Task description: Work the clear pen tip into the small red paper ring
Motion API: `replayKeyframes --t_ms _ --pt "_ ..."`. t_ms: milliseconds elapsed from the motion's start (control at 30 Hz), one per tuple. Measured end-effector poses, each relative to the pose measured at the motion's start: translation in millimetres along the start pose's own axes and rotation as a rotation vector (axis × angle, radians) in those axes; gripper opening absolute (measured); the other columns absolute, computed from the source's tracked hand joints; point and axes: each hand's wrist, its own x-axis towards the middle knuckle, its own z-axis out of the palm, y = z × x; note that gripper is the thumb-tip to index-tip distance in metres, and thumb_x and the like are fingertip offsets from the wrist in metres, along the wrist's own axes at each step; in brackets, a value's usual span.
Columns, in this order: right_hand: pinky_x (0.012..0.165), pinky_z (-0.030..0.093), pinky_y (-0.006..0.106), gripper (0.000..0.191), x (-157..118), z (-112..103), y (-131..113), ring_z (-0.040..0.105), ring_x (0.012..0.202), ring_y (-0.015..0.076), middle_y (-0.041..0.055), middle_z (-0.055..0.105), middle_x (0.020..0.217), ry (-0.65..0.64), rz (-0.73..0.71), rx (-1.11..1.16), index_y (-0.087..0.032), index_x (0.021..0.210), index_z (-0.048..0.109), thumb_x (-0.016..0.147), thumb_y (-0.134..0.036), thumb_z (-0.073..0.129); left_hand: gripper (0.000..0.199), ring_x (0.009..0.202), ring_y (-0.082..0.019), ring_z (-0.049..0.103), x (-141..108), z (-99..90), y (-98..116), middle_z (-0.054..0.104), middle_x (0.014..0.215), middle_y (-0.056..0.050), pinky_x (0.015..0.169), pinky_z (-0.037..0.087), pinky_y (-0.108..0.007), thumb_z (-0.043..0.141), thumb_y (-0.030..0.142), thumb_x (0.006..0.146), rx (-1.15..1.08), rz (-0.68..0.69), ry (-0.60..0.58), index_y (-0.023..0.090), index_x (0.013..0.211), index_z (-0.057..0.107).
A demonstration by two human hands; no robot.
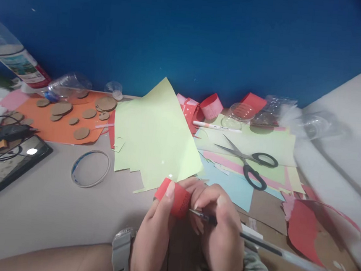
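Observation:
My left hand (155, 230), a grey watch on its wrist, pinches a small red piece (179, 206), curved like a paper band, between thumb and fingers. A pen (262, 244) with a clear barrel and dark grip is held in my right hand (224, 236). Its metal tip points left, close to the red piece; whether they touch I cannot tell. Both hands are near the front edge of the table. Beyond them lies a large pale green paper sheet (155, 137) with a ragged lower edge.
Black-handled scissors (244, 158) lie half open on coloured papers at right. A tape ring (90, 169) rests left of my hands. Cardboard discs (61, 108) cover orange paper (51, 130). A bottle (19, 60), a phone (13, 163) and a white marker (217, 127) are around.

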Motion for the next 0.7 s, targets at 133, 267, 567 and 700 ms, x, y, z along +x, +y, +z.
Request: replayKeyframes --t_ms 133,267,567,700 --pt "0.044 0.031 0.027 0.054 4.7 0.7 2.3 0.036 0.046 0.0142 -0.0078 0.042 0.052 0.072 0.192 0.063 -0.026 0.078 0.064 0.11 -0.07 0.06 0.04 0.139 -0.037 0.066 0.0 -10.3 -6.5 0.083 0.12 -0.01 0.132 0.043 -0.05 0.061 0.056 0.109 0.165 -0.058 0.126 0.024 0.112 0.084" --pt "0.044 0.032 0.024 0.055 5.8 1.8 -0.1 0.037 0.048 0.0127 -0.007 0.046 0.055 0.08 0.277 -0.007 -0.026 0.075 0.059 0.103 -0.072 0.068 0.044 0.15 -0.039 0.062 2.1 -13.3 -6.0 0.083 0.137 -0.008 0.131 0.046 -0.05 0.063 0.056 0.108 0.188 -0.091 0.123 0.027 0.133 0.082" --pt "0.04 0.021 0.022 0.051 1.5 4.1 9.4 0.022 0.045 0.0091 -0.0106 0.037 0.056 0.163 0.24 -0.064 -0.025 0.079 0.058 0.108 -0.066 0.066 0.057 0.146 -0.037 0.066 3.2 -11.3 -3.9 0.084 0.14 -0.006 0.128 0.049 -0.046 0.065 0.062 0.106 0.257 -0.11 0.153 0.031 0.152 0.074" --pt "0.04 0.022 0.021 0.051 0.3 3.7 11.9 0.023 0.046 0.0088 -0.01 0.038 0.057 0.165 0.248 -0.062 -0.025 0.079 0.058 0.109 -0.065 0.065 0.059 0.145 -0.037 0.067 3.0 -14.0 -5.6 0.083 0.143 -0.006 0.128 0.049 -0.046 0.065 0.063 0.106 0.287 -0.11 0.132 0.031 0.154 0.072"
